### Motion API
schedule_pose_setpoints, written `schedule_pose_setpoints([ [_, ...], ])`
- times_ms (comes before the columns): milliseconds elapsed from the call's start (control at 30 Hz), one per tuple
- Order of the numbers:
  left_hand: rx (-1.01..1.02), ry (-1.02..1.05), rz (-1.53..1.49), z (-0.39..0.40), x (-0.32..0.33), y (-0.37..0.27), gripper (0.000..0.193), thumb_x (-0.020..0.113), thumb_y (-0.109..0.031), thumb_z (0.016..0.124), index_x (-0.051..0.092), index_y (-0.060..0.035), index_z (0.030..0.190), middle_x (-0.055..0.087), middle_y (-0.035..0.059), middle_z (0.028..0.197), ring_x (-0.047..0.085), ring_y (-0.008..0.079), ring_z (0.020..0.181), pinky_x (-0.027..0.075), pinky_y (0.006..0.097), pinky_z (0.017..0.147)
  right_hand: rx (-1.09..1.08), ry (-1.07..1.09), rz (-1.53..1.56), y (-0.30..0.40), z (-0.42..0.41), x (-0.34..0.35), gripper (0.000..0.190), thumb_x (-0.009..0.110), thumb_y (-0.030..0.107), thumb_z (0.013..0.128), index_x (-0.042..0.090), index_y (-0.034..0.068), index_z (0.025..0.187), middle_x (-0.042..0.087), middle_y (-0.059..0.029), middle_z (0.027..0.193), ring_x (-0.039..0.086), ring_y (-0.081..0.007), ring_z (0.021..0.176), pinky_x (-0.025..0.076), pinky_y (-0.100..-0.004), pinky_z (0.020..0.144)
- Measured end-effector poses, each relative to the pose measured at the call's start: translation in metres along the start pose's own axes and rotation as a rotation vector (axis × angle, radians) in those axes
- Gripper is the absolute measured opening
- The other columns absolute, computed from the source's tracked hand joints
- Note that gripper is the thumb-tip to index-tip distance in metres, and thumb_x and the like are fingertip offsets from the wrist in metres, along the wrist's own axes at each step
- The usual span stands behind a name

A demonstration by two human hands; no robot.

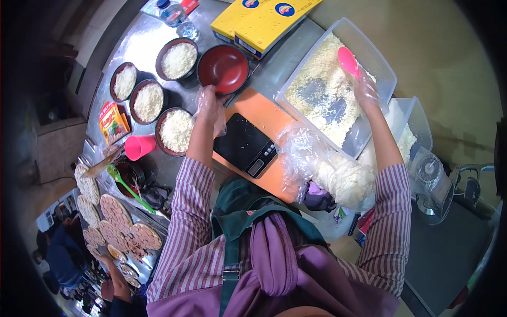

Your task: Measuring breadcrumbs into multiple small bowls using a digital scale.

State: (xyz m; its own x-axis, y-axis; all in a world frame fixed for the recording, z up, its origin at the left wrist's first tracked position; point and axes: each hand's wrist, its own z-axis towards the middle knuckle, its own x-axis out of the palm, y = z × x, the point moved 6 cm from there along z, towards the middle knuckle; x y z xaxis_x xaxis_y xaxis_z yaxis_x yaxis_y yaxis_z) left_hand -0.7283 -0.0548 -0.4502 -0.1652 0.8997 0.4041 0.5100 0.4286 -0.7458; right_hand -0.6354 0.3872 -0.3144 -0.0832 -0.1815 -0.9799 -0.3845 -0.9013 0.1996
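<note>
My left hand [210, 104], in a clear plastic glove, grips the near rim of a bowl [223, 68], red inside and dark outside, with no food in it. A pink plastic spoon [348, 60] is in my gloved right hand [367, 89], over a clear plastic tub [383, 65]. White and pale yellow grated cheese [317, 71] lies spread in the tub, with bare patches of its floor showing. Below my left hand, a black digital kitchen scale [239, 140] rests on an orange cutting board [257, 105]. Crumbs dot its platform. Several similar bowls hold white gratings, one bowl [176, 130] close beside my left wrist.
Yellow cartons [265, 23] and a water bottle [171, 14] stand at the back. A pink cup [139, 147], a knife [103, 161] and a green spoon [128, 188] lie left, near topped pizza bases [115, 214]. Another person's hand [109, 263] reaches there. A plastic-wrapped white mass [350, 180] sits right.
</note>
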Motion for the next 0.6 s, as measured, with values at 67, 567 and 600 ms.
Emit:
schedule_pose_setpoints([
  [67,0.000,0.019,0.023,-0.010,0.008,0.005,0.024,0.044,-0.011,0.087,0.043,0.0062,0.103,0.050,0.0212,0.106,0.058,0.0367,0.102,0.050,0.0508,0.092,0.055,0.079,-0.098,-0.017,0.016,0.024,0.046,0.028,0.041,0.100,0.048,0.013,0.129,0.062,-0.0239,0.109,0.063,-0.0371,0.098,0.049,-0.0471,0.083],
  [567,0.095,0.069,-0.299,-0.103,0.031,-0.036,0.012,0.056,-0.011,0.083,0.054,0.0003,0.087,0.057,0.0118,0.094,0.057,0.0258,0.096,0.048,0.0450,0.092,0.263,0.200,-0.077,-0.065,0.001,0.016,0.048,0.039,0.045,0.096,0.055,0.008,0.122,0.058,-0.0277,0.115,0.058,-0.0398,0.105,0.045,-0.0478,0.089],
  [600,0.100,0.059,-0.294,-0.101,0.024,-0.033,0.012,0.056,-0.011,0.083,0.054,0.0003,0.087,0.057,0.0118,0.094,0.057,0.0258,0.096,0.048,0.0450,0.092,0.256,0.207,-0.070,-0.050,-0.001,0.024,0.048,0.039,0.045,0.096,0.055,0.008,0.122,0.058,-0.0277,0.115,0.058,-0.0398,0.105,0.045,-0.0478,0.089],
])
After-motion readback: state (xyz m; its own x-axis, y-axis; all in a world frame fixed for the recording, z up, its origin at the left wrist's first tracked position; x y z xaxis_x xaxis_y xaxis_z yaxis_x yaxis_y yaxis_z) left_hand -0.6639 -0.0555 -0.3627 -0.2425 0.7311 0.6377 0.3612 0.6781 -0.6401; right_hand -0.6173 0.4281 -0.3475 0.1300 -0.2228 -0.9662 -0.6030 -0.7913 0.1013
